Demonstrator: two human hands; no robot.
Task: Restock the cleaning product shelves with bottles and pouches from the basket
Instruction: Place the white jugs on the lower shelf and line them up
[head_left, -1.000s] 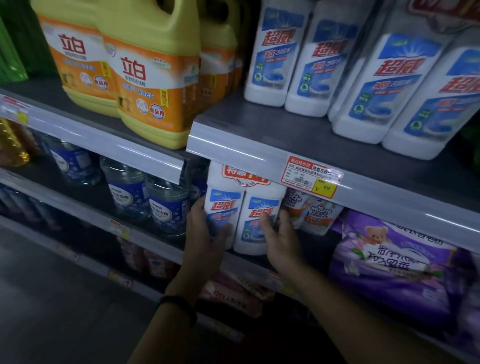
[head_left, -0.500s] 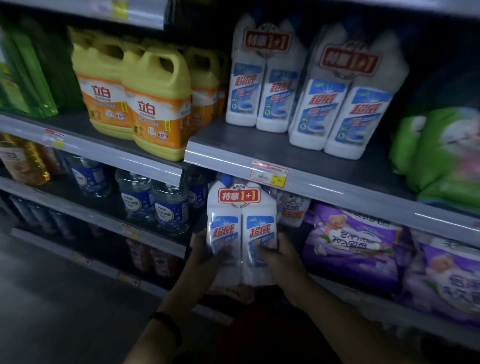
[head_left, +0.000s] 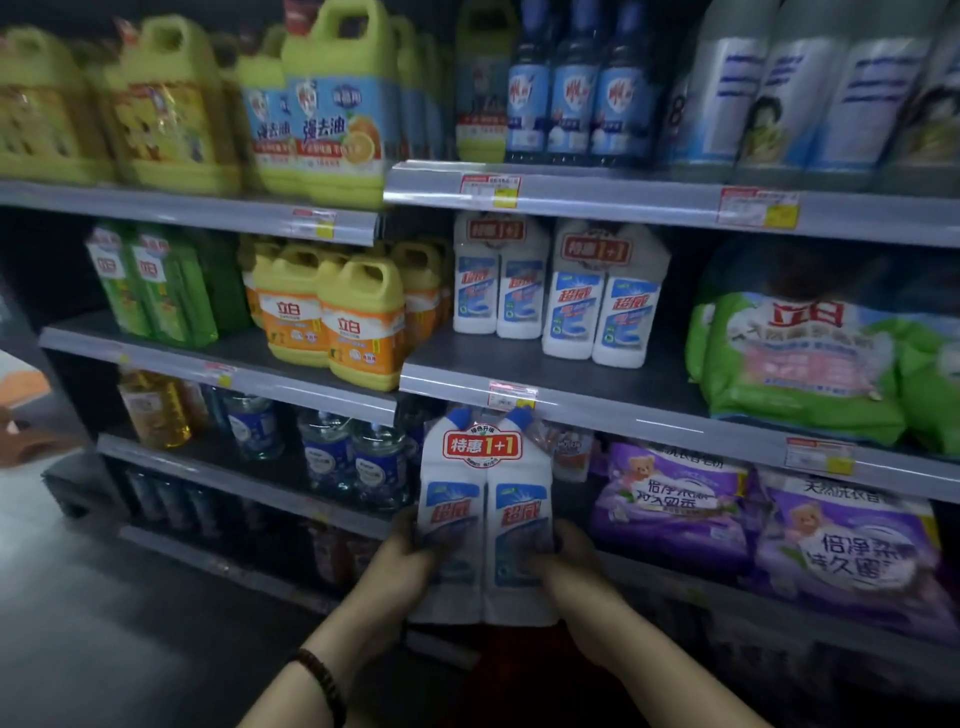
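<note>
Head view: left grip (head_left: 402, 564) and right grip (head_left: 576, 566) clasp the sides of a glossy, film-wrapped white bottle twin-pack (head_left: 485, 499).

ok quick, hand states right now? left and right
Left hand: grips the left side of the twin-pack of white bottles.
Right hand: grips the same pack's right side.
</note>
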